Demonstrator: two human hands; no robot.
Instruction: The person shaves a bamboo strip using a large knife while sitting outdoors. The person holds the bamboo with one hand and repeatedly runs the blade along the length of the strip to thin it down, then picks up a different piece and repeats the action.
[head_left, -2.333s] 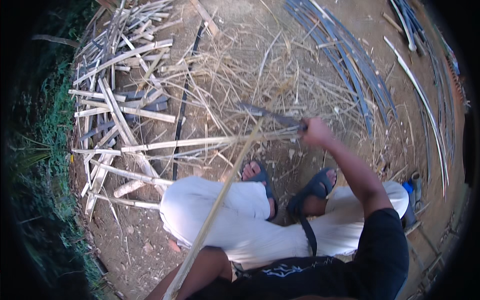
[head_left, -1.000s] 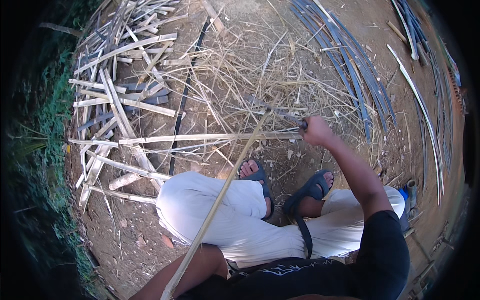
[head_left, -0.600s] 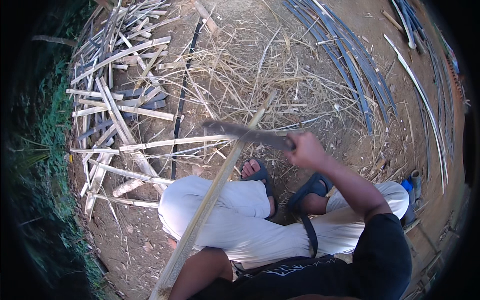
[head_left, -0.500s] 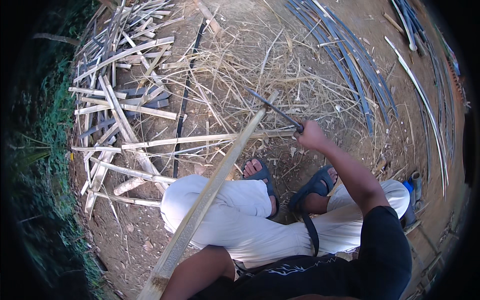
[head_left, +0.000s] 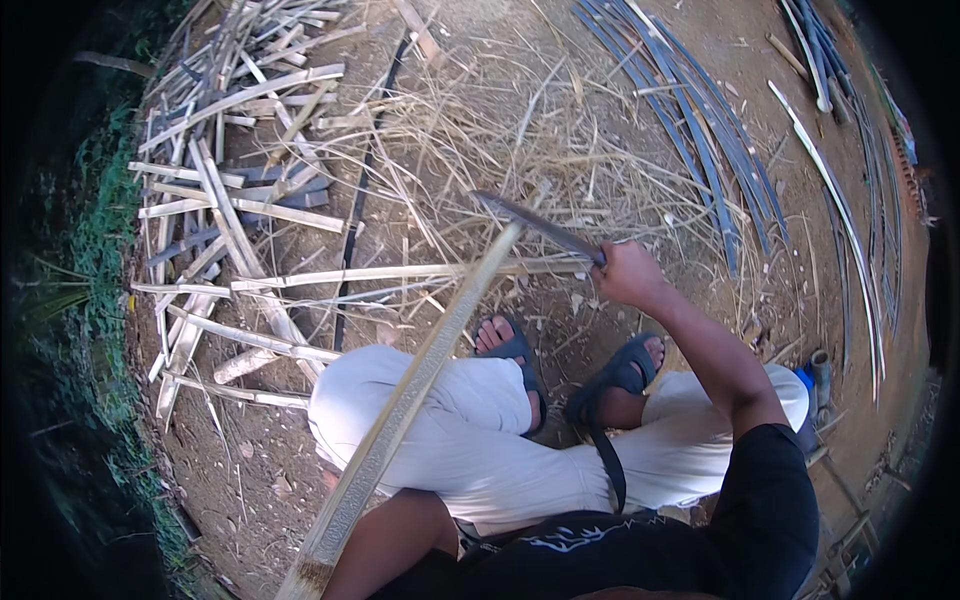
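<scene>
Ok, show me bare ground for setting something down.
Fairly bare: soil between the dark strips and the pale strip at far right; soil between the left knee and the greenery, with scattered bits. Crowded: the shavings beyond the feet and the strip pile at upper left.

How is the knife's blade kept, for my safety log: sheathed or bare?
Bare: the right hand grips the knife, its dark blade uncovered beside the pale strip's far end.

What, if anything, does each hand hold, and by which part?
The right hand grips a long-bladed knife by its handle end. The left hand is out of view, so its hold cannot be told.
</scene>
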